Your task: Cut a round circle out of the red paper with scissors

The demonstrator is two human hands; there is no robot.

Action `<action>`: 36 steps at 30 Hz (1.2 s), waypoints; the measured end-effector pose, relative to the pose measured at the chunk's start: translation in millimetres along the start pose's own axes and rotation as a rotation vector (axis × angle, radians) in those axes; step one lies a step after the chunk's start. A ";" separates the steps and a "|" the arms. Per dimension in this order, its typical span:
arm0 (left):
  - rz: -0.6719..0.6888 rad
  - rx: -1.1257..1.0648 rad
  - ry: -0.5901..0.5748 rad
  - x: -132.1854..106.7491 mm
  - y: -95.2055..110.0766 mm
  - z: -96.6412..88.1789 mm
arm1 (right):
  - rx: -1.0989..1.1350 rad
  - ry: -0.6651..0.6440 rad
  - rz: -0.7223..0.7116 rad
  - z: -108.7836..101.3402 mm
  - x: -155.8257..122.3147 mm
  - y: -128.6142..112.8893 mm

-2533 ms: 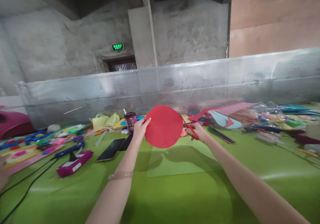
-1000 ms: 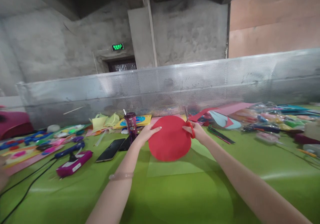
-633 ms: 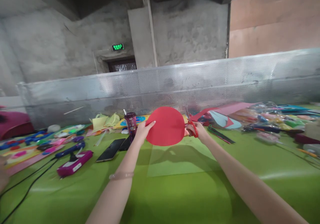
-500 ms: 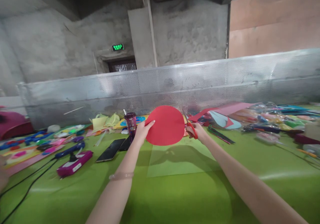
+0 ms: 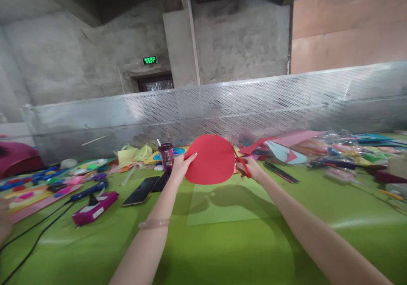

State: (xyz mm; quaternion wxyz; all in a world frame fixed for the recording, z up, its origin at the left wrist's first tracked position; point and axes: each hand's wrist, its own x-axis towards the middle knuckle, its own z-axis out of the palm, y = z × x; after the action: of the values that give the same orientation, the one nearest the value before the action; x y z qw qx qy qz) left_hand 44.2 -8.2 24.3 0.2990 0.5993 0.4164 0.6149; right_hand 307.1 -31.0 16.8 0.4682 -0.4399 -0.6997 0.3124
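A round piece of red paper is held up above the table in the middle of the view. My left hand pinches its left edge, thumb on the near face and the other fingers hidden behind. In my right hand is a pair of scissors with red handles, my fingers in the loops. The blades point up and away at the paper's right edge; whether they touch it I cannot tell. Below lies a light green sheet, with the shadow of hands and paper across it.
A cup with a straw and a black phone are left of my left hand. Further left lie a purple power strip and a glue gun. Paper scraps and plastic bags lie right. A metal mesh panel runs behind.
The scissor blades have closed together and tilted slightly at the paper's right edge. My left hand and the red paper have barely moved.
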 end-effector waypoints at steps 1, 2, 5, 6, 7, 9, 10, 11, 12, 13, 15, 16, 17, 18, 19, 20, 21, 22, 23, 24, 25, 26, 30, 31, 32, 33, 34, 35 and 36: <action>0.001 -0.003 -0.001 0.1 -0.3 0.0 | 0.001 0.001 0.003 0.1 -0.1 -0.1; 0.001 -0.008 -0.002 0.2 -0.7 0.0 | 0.002 0.002 0.005 0.1 -0.2 -0.2; 0.000 -0.021 -0.009 0.6 -1.5 -0.1 | 0.006 0.003 0.004 0.1 -0.1 -0.2; 0.001 -0.020 -0.008 0.8 -1.8 -0.1 | 0.007 0.003 0.003 0.1 0.1 -0.1; 0.001 -0.019 -0.006 1.0 -2.0 0.0 | 0.008 0.001 0.003 0.1 0.2 -0.1; 0.001 -0.020 -0.002 1.2 -2.4 0.0 | 0.008 -0.003 -0.001 0.2 0.5 0.0; 0.000 -0.026 -0.001 1.3 -2.6 0.1 | 0.007 -0.005 -0.001 0.3 0.6 0.0; -0.001 -0.032 -0.002 1.4 -2.8 0.1 | 0.005 -0.006 -0.001 0.4 0.6 0.0; 0.000 -0.037 -0.003 1.5 -3.1 0.0 | 0.002 -0.008 -0.001 0.4 0.6 -0.1; 0.001 -0.041 -0.005 1.6 -3.2 -0.1 | -0.001 -0.008 -0.001 0.3 0.6 -0.1; 0.006 -0.038 -0.005 1.8 -3.5 -0.4 | -0.008 -0.011 0.002 0.0 0.7 -0.1; 0.009 -0.031 -0.001 1.8 -3.4 -0.6 | -0.010 -0.015 0.001 -0.2 0.9 0.1; 0.011 -0.025 0.003 1.7 -3.3 -0.7 | -0.011 -0.017 -0.001 -0.4 1.1 0.4; 0.011 -0.020 0.005 1.5 -2.9 -0.7 | -0.013 -0.018 -0.003 -0.6 1.3 0.9; 0.010 -0.019 0.005 1.2 -2.4 -0.7 | -0.015 -0.017 -0.006 -0.7 1.6 1.4; 0.007 -0.023 0.004 0.8 -1.7 -0.6 | -0.017 -0.015 -0.009 -0.7 2.0 2.1; 0.003 -0.029 0.002 0.4 -1.1 -0.4 | -0.019 -0.011 -0.009 -0.7 2.3 2.8; 0.000 -0.037 0.000 0.0 -0.5 -0.2 | -0.021 -0.006 -0.007 -0.7 2.6 3.6; -0.003 -0.044 -0.001 -0.2 0.0 0.0 | -0.023 -0.003 -0.002 -0.6 2.9 4.3; -0.005 -0.049 0.000 -0.2 0.1 0.1 | -0.024 -0.001 0.002 -0.5 3.3 4.9; -0.004 -0.054 0.003 0.0 -0.2 0.1 | -0.026 0.001 0.005 -0.5 3.7 5.6; -0.002 -0.056 0.005 0.5 -0.9 0.0 | -0.027 0.001 0.007 -0.5 4.1 6.2; -0.001 -0.052 0.016 4.4 -6.4 -2.2 | -0.028 -0.002 0.008 -1.1 5.5 7.7; -0.005 -0.044 0.020 5.5 -8.0 -3.0 | -0.030 0.001 0.012 -1.4 5.6 7.7; -0.006 -0.035 0.025 6.4 -9.4 -3.8 | -0.034 0.009 0.018 -1.6 5.6 7.6; -0.006 -0.027 0.029 7.2 -10.6 -4.5 | -0.038 0.016 0.022 -1.9 5.4 7.3; -0.005 -0.022 0.030 7.8 -11.6 -5.0 | -0.041 0.019 0.024 -2.2 5.1 6.8; -0.005 -0.020 0.029 8.1 -12.2 -5.4 | -0.041 0.019 0.023 -2.6 4.8 6.4; -0.006 -0.019 0.027 8.2 -12.6 -5.5 | -0.035 0.016 0.021 -3.0 4.5 5.9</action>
State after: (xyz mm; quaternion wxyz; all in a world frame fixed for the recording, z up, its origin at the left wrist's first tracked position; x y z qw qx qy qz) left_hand 36.2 4.0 17.8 0.3009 0.5869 0.4163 0.6258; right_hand 311.0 -24.3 14.6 0.4627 -0.4581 -0.6966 0.3012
